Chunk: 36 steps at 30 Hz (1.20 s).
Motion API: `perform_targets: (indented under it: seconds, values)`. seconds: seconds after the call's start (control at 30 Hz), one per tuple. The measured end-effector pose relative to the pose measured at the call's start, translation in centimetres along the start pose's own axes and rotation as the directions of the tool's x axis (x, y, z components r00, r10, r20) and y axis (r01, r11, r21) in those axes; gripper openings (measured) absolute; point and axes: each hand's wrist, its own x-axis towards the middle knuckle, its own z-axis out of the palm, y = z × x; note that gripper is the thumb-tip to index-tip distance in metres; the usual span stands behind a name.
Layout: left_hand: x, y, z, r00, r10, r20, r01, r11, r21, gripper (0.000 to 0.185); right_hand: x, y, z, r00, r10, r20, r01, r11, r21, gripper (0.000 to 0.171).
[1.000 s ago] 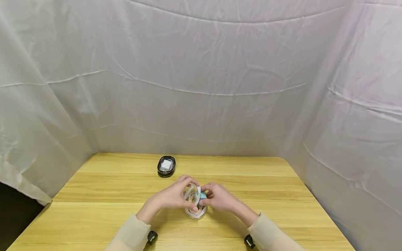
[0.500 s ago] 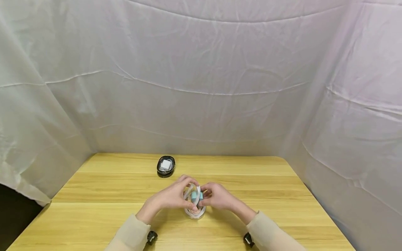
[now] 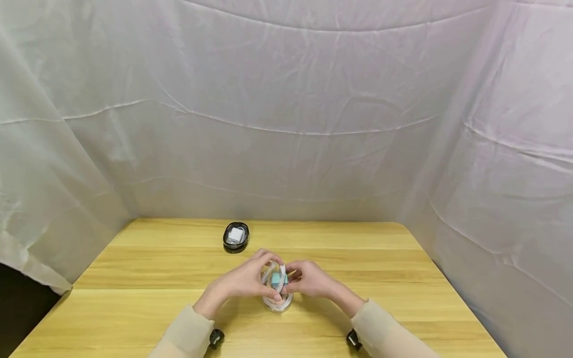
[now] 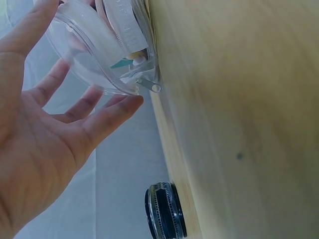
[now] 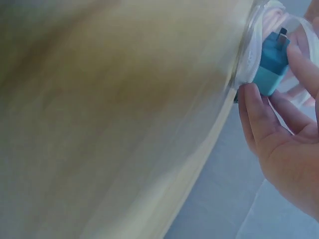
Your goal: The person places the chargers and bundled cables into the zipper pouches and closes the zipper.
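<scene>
Both hands meet over the middle of the bench [image 3: 134, 308], near its front edge. The left hand [image 3: 241, 282] holds a clear case [image 3: 276, 288] that stands open on the wood, its fingers [image 4: 107, 117] curled round the raised clear lid, thumb on one side and fingertips on the other. In the left wrist view the lid tilts away from the base, a small zip pull hangs at its lower rim, and something white and teal shows inside.

The right hand [image 3: 311, 281] pinches a teal plug [image 5: 271, 62] between thumb and fingers [image 5: 251, 117], right at the mouth of the case. In the right wrist view the plug's metal tip points up and away from the wood, and its body touches the rim of the case. How far it sits inside the case I cannot tell.

A second case [image 3: 236, 236], black-rimmed with a white block inside, lies farther back on the bench, left of centre and well apart from the hands. It also shows on edge in the left wrist view.

Beige sleeves [image 3: 185, 335] cover both forearms. A white cloth [image 3: 286, 124] hangs behind and to both sides of the bench.
</scene>
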Motion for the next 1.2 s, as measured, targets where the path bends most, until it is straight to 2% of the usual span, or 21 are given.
perform_targets:
  seconds: [0.27, 0.53, 0.8, 1.07, 1.2]
  values:
    - [0.1, 0.1, 0.0, 1.0, 0.009, 0.014, -0.009, 1.0, -0.009, 0.072, -1.0, 0.5, -1.4, 0.999, 0.045, 0.008, -0.045, 0.996, 0.081, 0.057]
    - [0.2, 1.4, 0.3, 0.998, 0.019, 0.064, -0.027, 0.992, 0.123, 0.069, -2.3, 0.5, -2.6, 0.998, 0.067, 0.003, -0.067, 0.996, 0.05, 0.06]
    - [-0.2, 2.5, 0.9, 0.994, 0.003, 0.113, -0.023, 0.984, 0.174, 0.069, -2.5, 0.2, -3.2, 0.996, 0.078, 0.034, -0.076, 0.996, -0.046, 0.054]
    - [-0.3, 2.9, 1.3, 0.985, 0.065, 0.162, -0.109, 0.952, 0.285, 0.066, -2.5, 0.4, -3.5, 0.994, 0.106, 0.001, -0.105, 0.991, -0.082, 0.049]
    - [-0.3, 2.8, 1.5, 0.984, 0.062, 0.169, -0.108, 0.954, 0.278, 0.059, -2.4, 0.4, -3.5, 0.994, 0.112, -0.004, -0.113, 0.992, -0.055, 0.042]
